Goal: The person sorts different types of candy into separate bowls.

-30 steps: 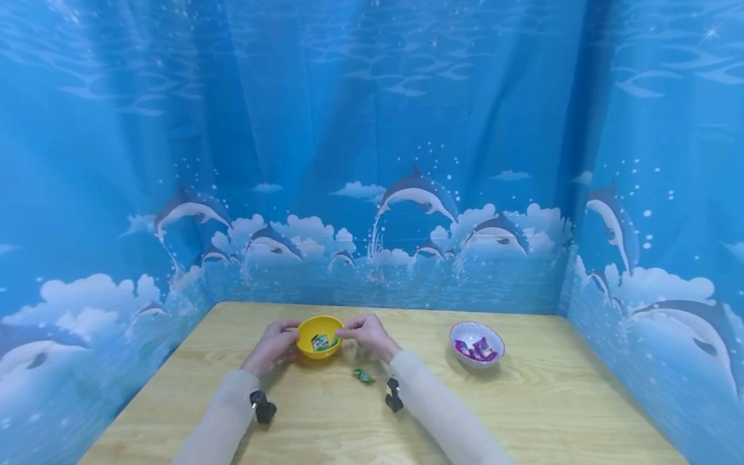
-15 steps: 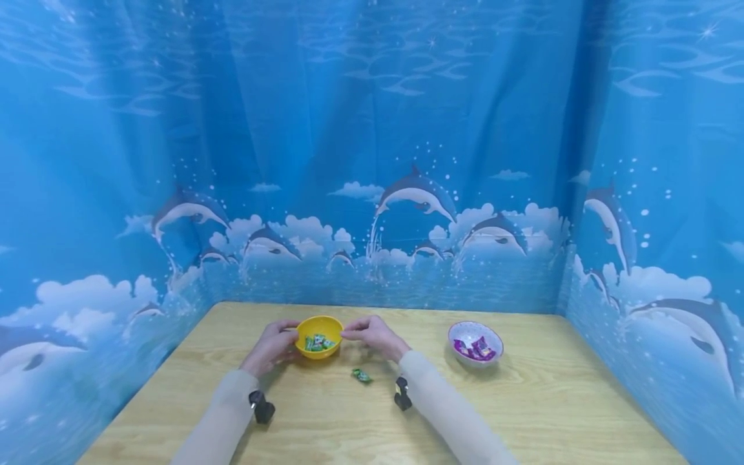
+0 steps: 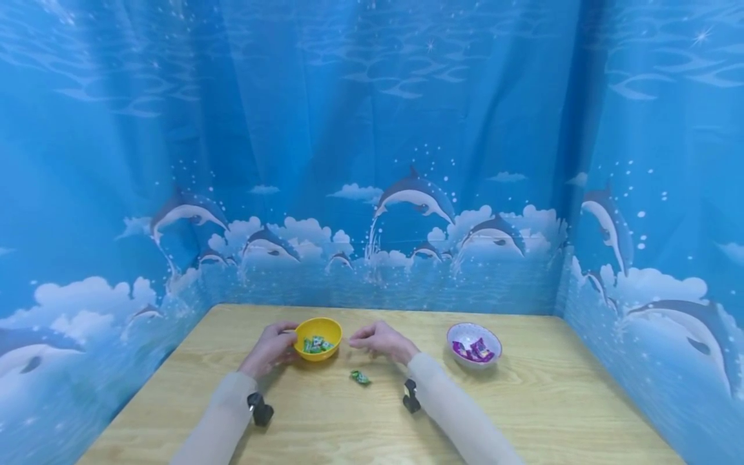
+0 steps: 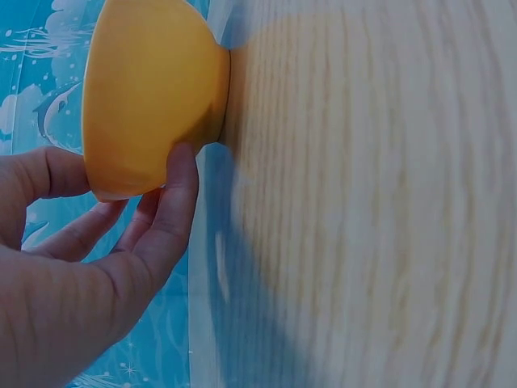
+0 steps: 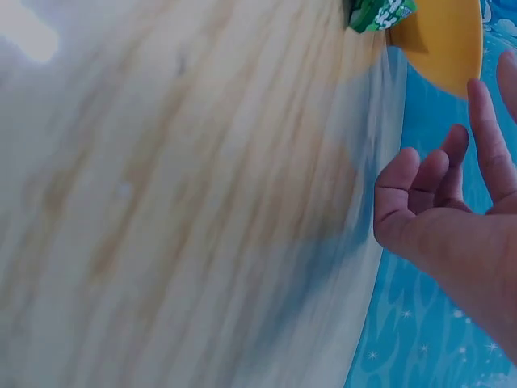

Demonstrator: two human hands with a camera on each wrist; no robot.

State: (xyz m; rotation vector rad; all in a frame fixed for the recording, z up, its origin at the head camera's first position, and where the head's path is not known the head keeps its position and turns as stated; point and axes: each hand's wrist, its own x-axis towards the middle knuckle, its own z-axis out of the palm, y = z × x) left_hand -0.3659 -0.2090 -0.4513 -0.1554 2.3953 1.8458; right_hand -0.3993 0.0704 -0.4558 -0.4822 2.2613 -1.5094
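Note:
My left hand (image 3: 272,349) holds a yellow bowl (image 3: 318,324) by its left side. In the left wrist view the thumb lies at the bowl's (image 4: 153,89) rim and the fingers curl against its underside. Several green-wrapped candies (image 3: 316,344) lie inside it. My right hand (image 3: 383,342) hovers just right of the bowl, holding nothing, its fingers loosely bent. One green-wrapped candy (image 3: 360,377) rests on the table between the bowl and the right wrist. The right wrist view catches this candy (image 5: 382,14) in front of the bowl (image 5: 448,40).
A white patterned bowl (image 3: 474,330) with purple-wrapped candies (image 3: 476,351) stands on the right of the wooden table (image 3: 325,426). Blue dolphin-print curtains (image 3: 372,129) enclose the table's back and sides. A black wrist camera sits on each sleeve.
My right hand has let go of the bowl's right rim and drawn away to the right. The green candies in the bowl have shifted. The left hand keeps its hold.

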